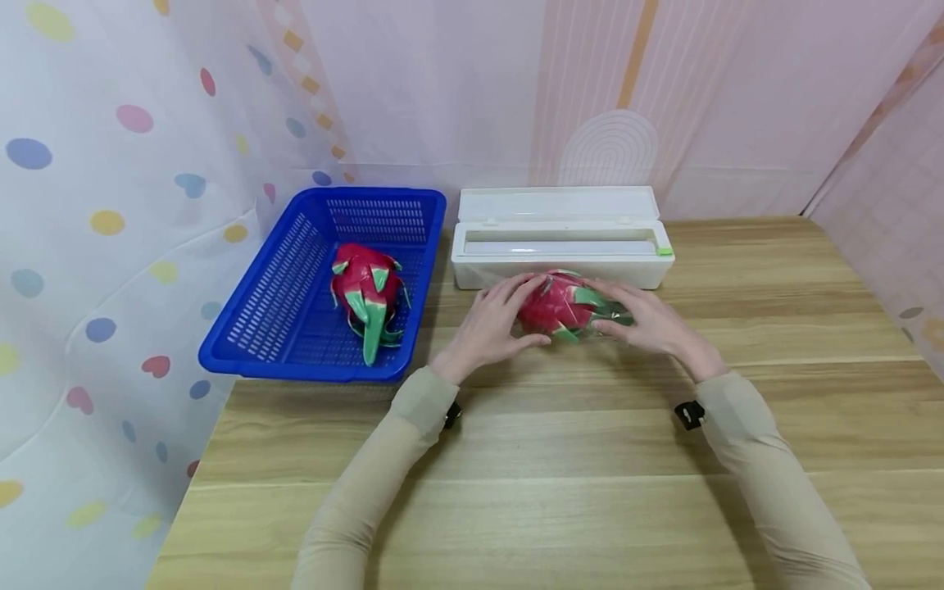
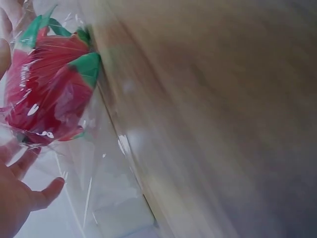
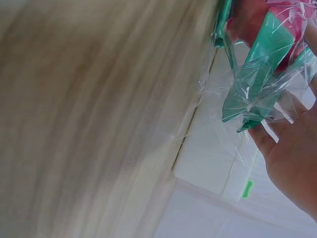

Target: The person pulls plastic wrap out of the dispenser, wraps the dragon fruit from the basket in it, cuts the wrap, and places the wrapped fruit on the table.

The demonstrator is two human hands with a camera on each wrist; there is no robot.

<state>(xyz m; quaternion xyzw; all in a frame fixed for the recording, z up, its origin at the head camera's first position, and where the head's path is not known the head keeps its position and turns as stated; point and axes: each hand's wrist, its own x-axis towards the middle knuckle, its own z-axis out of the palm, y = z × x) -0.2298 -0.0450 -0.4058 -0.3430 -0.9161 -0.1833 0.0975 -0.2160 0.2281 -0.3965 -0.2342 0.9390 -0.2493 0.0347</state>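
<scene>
A red dragon fruit (image 1: pixel 553 303) with green leaf tips lies sideways between both hands, in front of the white box. Clear cling film (image 2: pixel 44 99) wraps it, wrinkled and shiny, with loose film trailing toward the box. My left hand (image 1: pixel 492 324) curves its fingers round the fruit's left end, thumb low at the near side. At the leafy right end, my right hand (image 1: pixel 645 321) holds the film and leaves between thumb and fingers. Film bunches over the green leaf tips (image 3: pixel 262 74) in the right wrist view. The fruit partly hides the fingertips.
Left of the hands stands a blue plastic basket (image 1: pixel 251 307) with a second, unwrapped dragon fruit (image 1: pixel 365 283) inside. The white cling film box (image 1: pixel 479 272) is at the back, its lid (image 1: pixel 556 203) up and a roll (image 1: pixel 560 247) inside. The wooden table (image 1: pixel 531 475) runs to a curtain.
</scene>
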